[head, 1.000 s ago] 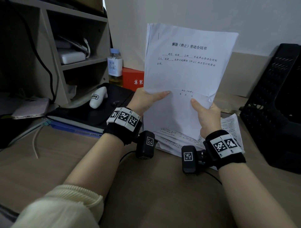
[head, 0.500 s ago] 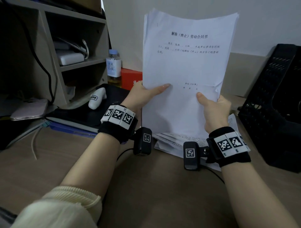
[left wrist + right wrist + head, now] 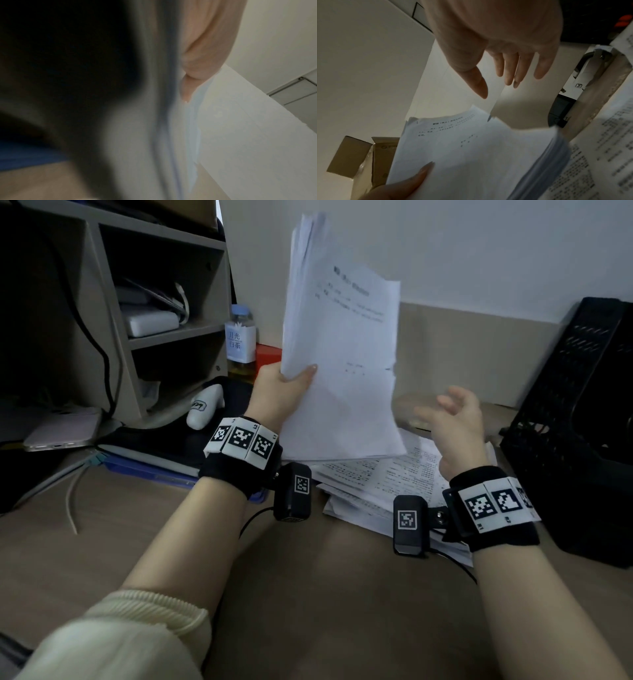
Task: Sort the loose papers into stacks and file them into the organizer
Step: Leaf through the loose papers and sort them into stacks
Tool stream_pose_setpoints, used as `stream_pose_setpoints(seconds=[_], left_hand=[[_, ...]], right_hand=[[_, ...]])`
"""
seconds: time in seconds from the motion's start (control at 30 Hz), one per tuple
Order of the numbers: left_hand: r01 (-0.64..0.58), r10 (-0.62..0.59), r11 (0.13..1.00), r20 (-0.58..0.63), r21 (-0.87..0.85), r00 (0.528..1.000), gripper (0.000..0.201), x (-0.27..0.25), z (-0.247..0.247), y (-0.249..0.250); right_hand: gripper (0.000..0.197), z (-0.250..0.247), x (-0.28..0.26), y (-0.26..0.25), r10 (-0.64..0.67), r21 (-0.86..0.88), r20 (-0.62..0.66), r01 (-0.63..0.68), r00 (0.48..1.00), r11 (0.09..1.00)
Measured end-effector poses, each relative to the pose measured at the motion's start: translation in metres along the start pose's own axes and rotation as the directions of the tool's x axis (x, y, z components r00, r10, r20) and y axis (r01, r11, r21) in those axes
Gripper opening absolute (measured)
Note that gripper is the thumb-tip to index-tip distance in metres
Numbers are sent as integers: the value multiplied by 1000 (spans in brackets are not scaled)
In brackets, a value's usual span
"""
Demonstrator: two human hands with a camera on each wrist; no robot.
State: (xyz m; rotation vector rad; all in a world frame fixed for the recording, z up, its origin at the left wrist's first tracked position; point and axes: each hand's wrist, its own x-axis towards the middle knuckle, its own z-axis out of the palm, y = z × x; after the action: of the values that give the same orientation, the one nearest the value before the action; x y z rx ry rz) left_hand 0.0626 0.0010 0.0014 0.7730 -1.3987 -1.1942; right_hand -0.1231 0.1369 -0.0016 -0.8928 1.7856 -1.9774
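My left hand (image 3: 279,392) pinches the upright sheaf of thin white sheets (image 3: 339,364); my right hand (image 3: 452,422) hangs slack-fingered near the black mesh organizer (image 3: 565,422), over flat printed pages (image 3: 383,484).

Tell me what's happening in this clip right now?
A person is sorting papers at a desk. The left hand grips a stack of white sheets by its lower left edge and holds it upright. The right hand is open beside it, touching nothing. More loose papers lie on the desk underneath. The black mesh organizer stands to the right.
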Motion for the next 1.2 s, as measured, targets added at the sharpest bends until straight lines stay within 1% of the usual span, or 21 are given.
stream_pose_setpoints(seconds=[0.1,0.17,0.2,0.23,0.3,0.37,0.43,0.53,0.63,0.7,0.77,0.93,1.1,1.2], left_hand=[[-19,26,997,-98,75,995,15,7,-6,-2],[-20,35,995,-156,99,987,22,9,-10,-2],[-17,34,995,-177,98,984,26,11,-13,-2],[-10,28,996,-193,93,981,29,12,-14,-2],[-4,21,997,-213,76,977,32,13,-16,-2],[-8,20,998,-215,56,976,30,13,-17,0],[-5,14,999,-209,44,978,27,12,-15,1],[-3,8,1000,-193,26,981,21,11,-13,2],[-1,6,1000,-175,28,984,16,9,-10,2],[2,1,1000,-164,20,986,16,9,-10,3],[5,-4,1000,-164,6,986,19,8,-10,4],[2,-4,1000,-169,-15,986,24,7,-9,6],[-9,6,1000,-166,-20,986,21,6,-8,7],[-15,10,1000,-166,-26,986,22,6,-8,7]], right_hand=[[62,3,0,6,21,-136,44,-15,999,991],[57,5,-1,10,41,-253,107,-13,993,967],[54,5,-2,11,69,-330,162,-12,984,944],[51,6,-3,12,118,-411,233,-13,965,911],[47,9,-7,14,262,-556,367,-16,893,831],[46,12,-11,16,366,-663,433,16,824,748],[49,15,-13,19,412,-718,459,56,787,694],[62,21,-14,19,437,-767,471,110,766,633],[73,30,-14,19,478,-825,485,202,732,528],[80,36,-15,18,514,-848,484,235,708,475],[86,38,-15,19,527,-864,471,250,708,437],[100,39,-13,19,535,-899,425,272,730,344],[95,38,-14,21,528,-915,402,315,748,251],[91,37,-16,22,515,-915,403,332,756,228]])
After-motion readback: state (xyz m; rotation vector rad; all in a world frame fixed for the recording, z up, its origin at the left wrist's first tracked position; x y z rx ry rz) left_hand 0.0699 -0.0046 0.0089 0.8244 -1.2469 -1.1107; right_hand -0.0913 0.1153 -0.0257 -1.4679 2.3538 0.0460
